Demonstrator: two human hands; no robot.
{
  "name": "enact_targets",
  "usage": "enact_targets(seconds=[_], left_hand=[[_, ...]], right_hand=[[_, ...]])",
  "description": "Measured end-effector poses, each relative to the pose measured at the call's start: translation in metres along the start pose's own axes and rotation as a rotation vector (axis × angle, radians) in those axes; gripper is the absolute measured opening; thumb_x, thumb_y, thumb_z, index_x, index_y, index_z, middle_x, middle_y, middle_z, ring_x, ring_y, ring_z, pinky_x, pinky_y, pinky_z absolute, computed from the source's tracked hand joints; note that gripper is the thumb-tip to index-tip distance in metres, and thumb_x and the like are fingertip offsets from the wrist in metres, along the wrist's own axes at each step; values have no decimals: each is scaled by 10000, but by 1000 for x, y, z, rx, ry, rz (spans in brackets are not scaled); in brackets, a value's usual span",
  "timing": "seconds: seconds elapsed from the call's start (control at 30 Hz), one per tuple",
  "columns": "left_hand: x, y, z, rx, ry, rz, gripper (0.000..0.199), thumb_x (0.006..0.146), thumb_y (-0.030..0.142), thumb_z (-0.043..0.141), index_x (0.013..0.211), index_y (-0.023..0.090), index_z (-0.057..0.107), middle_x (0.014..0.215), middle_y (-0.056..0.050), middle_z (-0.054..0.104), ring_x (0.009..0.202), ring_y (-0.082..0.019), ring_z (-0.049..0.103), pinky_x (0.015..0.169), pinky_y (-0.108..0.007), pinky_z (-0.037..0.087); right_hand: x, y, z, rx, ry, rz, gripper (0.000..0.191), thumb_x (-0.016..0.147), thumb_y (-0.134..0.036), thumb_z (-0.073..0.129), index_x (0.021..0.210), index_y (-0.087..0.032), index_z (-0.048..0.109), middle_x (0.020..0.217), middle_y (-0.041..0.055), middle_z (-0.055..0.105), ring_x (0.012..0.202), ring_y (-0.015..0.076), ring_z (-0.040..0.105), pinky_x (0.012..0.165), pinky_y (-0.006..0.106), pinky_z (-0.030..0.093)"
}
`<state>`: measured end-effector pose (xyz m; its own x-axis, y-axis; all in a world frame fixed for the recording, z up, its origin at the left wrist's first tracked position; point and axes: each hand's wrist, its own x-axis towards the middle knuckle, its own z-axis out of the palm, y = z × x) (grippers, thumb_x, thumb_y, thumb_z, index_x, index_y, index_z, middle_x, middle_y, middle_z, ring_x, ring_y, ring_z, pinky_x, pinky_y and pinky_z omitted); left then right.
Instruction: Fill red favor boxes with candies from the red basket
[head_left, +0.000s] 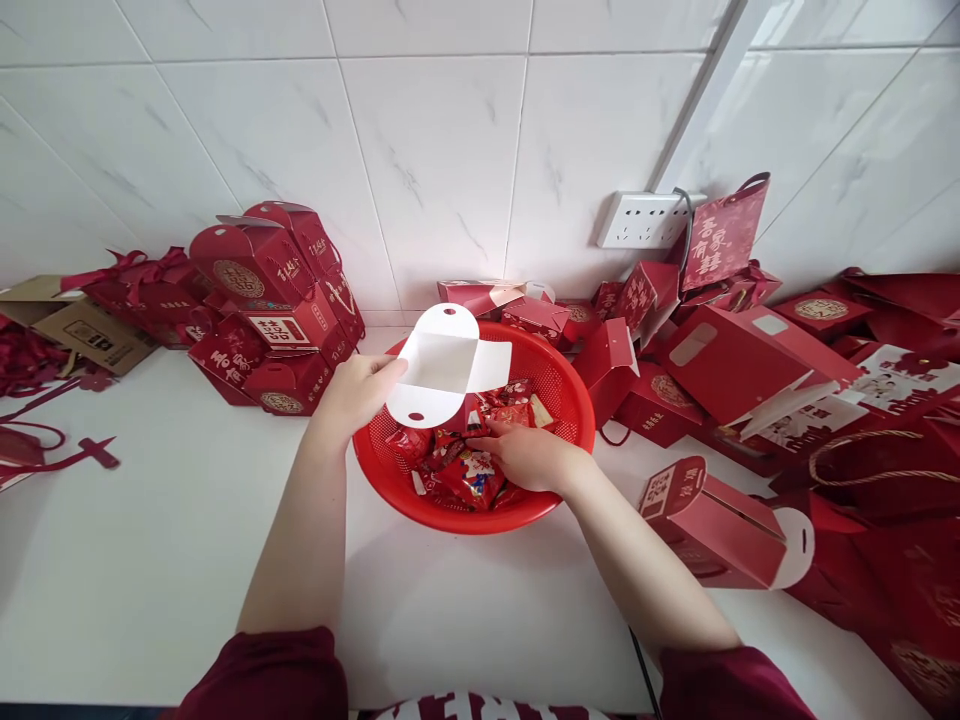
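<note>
In the head view my left hand (365, 388) grips the side of a gift box (442, 362), thumb over its edge. Its flaps stand spread, and the white inside faces up; I see nothing in it. Below and partly beneath it is a red plastic basket (581, 400) with perforated walls, holding several shiny red wrapped sweets (474, 478). My right hand (529, 452) reaches into this basket from the right. Its fingers stretch out over the packets and touch them; the fingertips are partly hidden among the wrappers.
Red gift boxes (277, 300) are stacked at the back left, near a brown cardboard box (97, 325). More red boxes (750, 360) crowd the right side of the white table (187, 560). A white power strip (649, 220) hangs on the tiled wall.
</note>
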<state>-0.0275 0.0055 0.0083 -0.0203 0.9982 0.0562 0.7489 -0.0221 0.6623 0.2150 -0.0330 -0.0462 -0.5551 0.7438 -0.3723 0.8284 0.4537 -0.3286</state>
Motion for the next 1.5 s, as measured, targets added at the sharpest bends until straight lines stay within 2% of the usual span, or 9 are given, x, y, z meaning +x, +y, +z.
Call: enact_targets(seconds=[0.1, 0.27, 0.4, 0.57, 0.77, 1.0, 1.17, 1.27, 1.5], left_hand=[[0, 0, -1, 40, -11, -20, 324, 831, 438, 496, 625, 191, 531, 609, 23, 501, 634, -155, 489, 557, -273, 300], [2, 2, 2, 161, -56, -7, 381, 869, 491, 477, 930, 243, 760, 833, -6, 711, 843, -234, 636, 692, -292, 404], [2, 2, 3, 234, -59, -12, 414, 868, 510, 495, 1114, 313, 763, 963, -27, 754, 954, -281, 661, 763, -326, 433], [-1, 3, 6, 213, -165, 23, 452, 884, 512, 486, 1194, 298, 736, 880, -30, 754, 842, -264, 682, 706, -322, 444], [-3, 5, 10, 231, -135, 52, 481, 883, 511, 500, 1217, 247, 725, 964, -62, 759, 882, -278, 687, 709, -325, 455], [-5, 11, 6, 246, -48, 37, 499, 876, 537, 513, 1274, 300, 697, 961, -49, 749, 891, -289, 682, 691, -330, 445], [-3, 11, 6, 237, -31, 27, 494, 867, 535, 537, 1284, 318, 686, 876, -34, 740, 863, -279, 678, 684, -328, 437], [-2, 8, 7, 205, 15, 31, 504, 866, 544, 545, 1289, 306, 683, 971, -42, 756, 924, -284, 679, 742, -336, 452], [1, 5, 8, 193, 206, 29, 468, 901, 516, 507, 1287, 310, 672, 1062, -43, 751, 983, -290, 666, 797, -354, 450]], right_hand=[[5, -1, 4, 7, -14, 26, 703, 893, -83, 396, 1575, -247, 368, 1616, 192, 330, 1178, 377, 640, 857, 428, 510], [2, 0, 1, 77, 43, -29, 591, 956, -216, 406, 1547, -208, 407, 1468, 185, 521, 1078, 333, 684, 853, 410, 514], [-2, 1, -2, 178, 92, -200, 499, 942, -174, 438, 1427, -217, 549, 1364, 139, 617, 1112, 277, 658, 862, 343, 500], [-9, -4, -4, 259, 9, -319, 432, 906, -205, 518, 1319, -213, 646, 1239, 110, 698, 1092, 270, 653, 861, 336, 493], [-17, -7, -9, 214, 59, -229, 600, 820, -284, 633, 1415, -235, 573, 1153, 110, 716, 960, 260, 665, 746, 316, 485], [-7, -7, -3, 172, -19, -251, 827, 777, -267, 658, 1555, -301, 381, 1087, 84, 723, 889, 240, 664, 632, 274, 430], [-6, -9, -4, 205, -61, -204, 725, 842, -476, 627, 1507, -241, 463, 1008, 101, 721, 826, 248, 654, 647, 300, 445], [-8, -10, -6, 249, -68, -228, 653, 881, -570, 569, 1440, -233, 541, 1028, 108, 716, 847, 255, 646, 679, 317, 449], [-11, -13, -10, 250, -32, -391, 275, 897, -229, 476, 1085, -180, 671, 721, 22, 615, 572, 149, 478, 551, 269, 342]])
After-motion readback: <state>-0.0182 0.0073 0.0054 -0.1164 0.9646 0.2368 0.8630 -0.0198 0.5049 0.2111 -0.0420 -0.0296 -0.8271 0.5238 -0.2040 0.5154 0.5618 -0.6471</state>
